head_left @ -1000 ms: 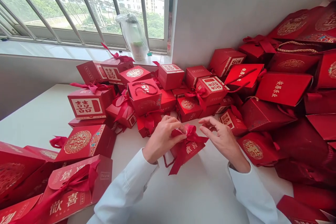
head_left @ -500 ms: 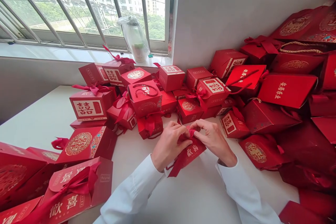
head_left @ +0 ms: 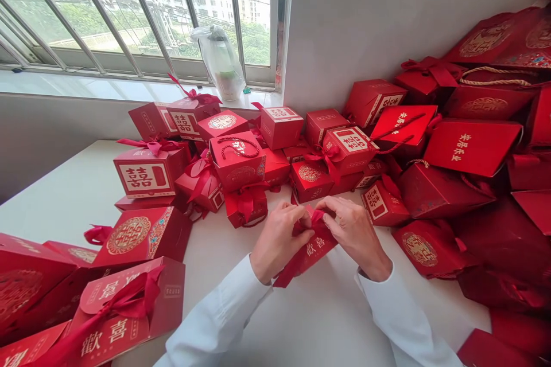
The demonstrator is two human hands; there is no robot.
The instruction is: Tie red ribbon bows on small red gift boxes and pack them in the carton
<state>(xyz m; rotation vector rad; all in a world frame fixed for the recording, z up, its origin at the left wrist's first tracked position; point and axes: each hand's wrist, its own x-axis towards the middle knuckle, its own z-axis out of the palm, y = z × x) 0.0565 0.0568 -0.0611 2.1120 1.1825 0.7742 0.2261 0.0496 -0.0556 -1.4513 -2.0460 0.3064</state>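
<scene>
A red gift box (head_left: 316, 252) with gold characters sits on the white table in front of me, partly covered by my hands. My left hand (head_left: 282, 235) is closed on the red ribbon (head_left: 287, 275) over the box top, its thumb and forefinger pinched together. Opposite it, my right hand (head_left: 350, 229) pinches the same ribbon near its knot, with the fingers curled. One ribbon tail hangs down past the box's lower left side. The fingertips hide most of the knot.
Red boxes with bows are heaped at the back, such as a rope-handled box (head_left: 239, 163). More boxes (head_left: 129, 304) stand at the left, and a large pile (head_left: 469, 146) fills the right. A bagged bottle (head_left: 226, 71) stands on the windowsill (head_left: 129, 89). The table (head_left: 293, 332) is white.
Both hands have shifted slightly to the right and remain on the ribbon. The ribbon loop at the right fingertips has moved a little. The surrounding boxes have not moved.
</scene>
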